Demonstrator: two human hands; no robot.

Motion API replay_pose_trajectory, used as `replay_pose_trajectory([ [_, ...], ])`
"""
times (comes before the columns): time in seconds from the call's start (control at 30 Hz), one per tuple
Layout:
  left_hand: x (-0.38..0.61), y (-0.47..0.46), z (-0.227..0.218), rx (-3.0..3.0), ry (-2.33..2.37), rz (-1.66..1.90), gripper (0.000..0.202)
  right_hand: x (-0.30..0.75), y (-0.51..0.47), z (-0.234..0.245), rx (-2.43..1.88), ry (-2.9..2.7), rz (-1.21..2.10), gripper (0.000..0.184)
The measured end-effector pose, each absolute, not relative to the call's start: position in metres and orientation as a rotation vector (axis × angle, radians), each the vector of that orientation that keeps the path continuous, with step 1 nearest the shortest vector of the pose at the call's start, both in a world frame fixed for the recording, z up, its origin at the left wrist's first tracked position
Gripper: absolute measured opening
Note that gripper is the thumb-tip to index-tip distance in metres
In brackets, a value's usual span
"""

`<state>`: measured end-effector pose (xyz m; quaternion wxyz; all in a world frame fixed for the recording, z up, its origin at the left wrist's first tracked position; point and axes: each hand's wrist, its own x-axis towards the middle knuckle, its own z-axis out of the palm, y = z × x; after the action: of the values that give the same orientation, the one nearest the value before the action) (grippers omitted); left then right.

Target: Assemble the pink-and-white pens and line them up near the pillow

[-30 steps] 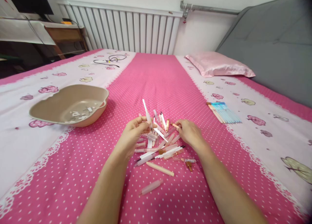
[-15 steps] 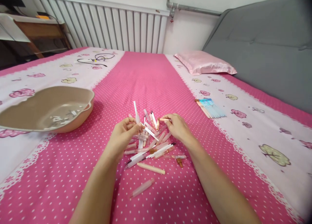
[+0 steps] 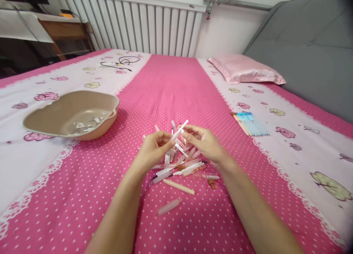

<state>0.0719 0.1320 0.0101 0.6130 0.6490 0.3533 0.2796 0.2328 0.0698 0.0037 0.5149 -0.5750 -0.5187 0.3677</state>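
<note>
My left hand (image 3: 156, 148) pinches a slim white pen refill (image 3: 182, 128) with a translucent piece around its lower part, tilted up to the right. My right hand (image 3: 203, 143) is closed beside its upper end; what lies between the thumb and fingers is hidden. Under and around both hands lies a pile of pen parts (image 3: 190, 167), with clear pinkish barrels and white refills. Nearer to me are a cream pen barrel (image 3: 179, 186), a frosted pink barrel (image 3: 169, 207) and a small brown pen piece (image 3: 211, 183).
A beige basin (image 3: 68, 116) with small white pieces in it stands at left. To the right, a row of blue-and-peach pens (image 3: 250, 124) lies side by side. A pink pillow (image 3: 245, 69) and a black cable (image 3: 121, 62) are farther back on the pink bedspread (image 3: 176, 84).
The upright white refill in my left hand has tilted to the right. My right hand has come closer to it, and the peach pen piece seen at its fingertips is out of sight. The view has shifted slightly.
</note>
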Motion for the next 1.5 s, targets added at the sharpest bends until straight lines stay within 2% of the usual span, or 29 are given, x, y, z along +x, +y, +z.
replay_pose_trajectory([
  [0.2, 0.072, 0.135, 0.004, 1.714, 0.776, 0.589, 0.022, 0.225, 0.072, 0.002, -1.300, -1.138, 0.789, 0.027],
  [0.37, 0.070, 0.137, 0.000, 1.803, 0.844, 0.582, 0.022, 0.231, 0.069, 0.009, -1.247, -0.908, 0.675, 0.023],
  [0.53, 0.066, 0.136, -0.006, 2.068, 0.928, 0.523, 0.017, 0.246, 0.065, 0.017, -1.159, -0.683, 0.388, 0.026],
  [0.73, 0.064, 0.129, 0.007, 2.358, 0.843, 0.488, 0.020, 0.250, 0.065, 0.019, -1.148, -0.648, 0.374, 0.032],
  [0.87, 0.061, 0.117, 0.024, 2.344, 0.694, 0.146, 0.011, 0.247, 0.065, 0.020, -1.135, -0.650, 0.387, 0.032],
  [0.97, 0.064, 0.105, 0.026, 2.282, 0.629, -0.103, 0.014, 0.245, 0.065, 0.021, -1.156, -0.666, 0.381, 0.033],
  [1.2, 0.070, 0.095, 0.013, 2.310, 0.704, 0.044, 0.021, 0.243, 0.065, 0.020, -1.159, -0.680, 0.393, 0.033],
  [1.37, 0.061, 0.109, 0.023, 2.179, 0.456, 0.000, 0.004, 0.243, 0.065, 0.021, -1.136, -0.671, 0.397, 0.033],
  [1.5, 0.062, 0.120, 0.025, 2.178, 0.500, 0.286, 0.027, 0.241, 0.064, 0.023, -1.099, -0.647, 0.417, 0.033],
])
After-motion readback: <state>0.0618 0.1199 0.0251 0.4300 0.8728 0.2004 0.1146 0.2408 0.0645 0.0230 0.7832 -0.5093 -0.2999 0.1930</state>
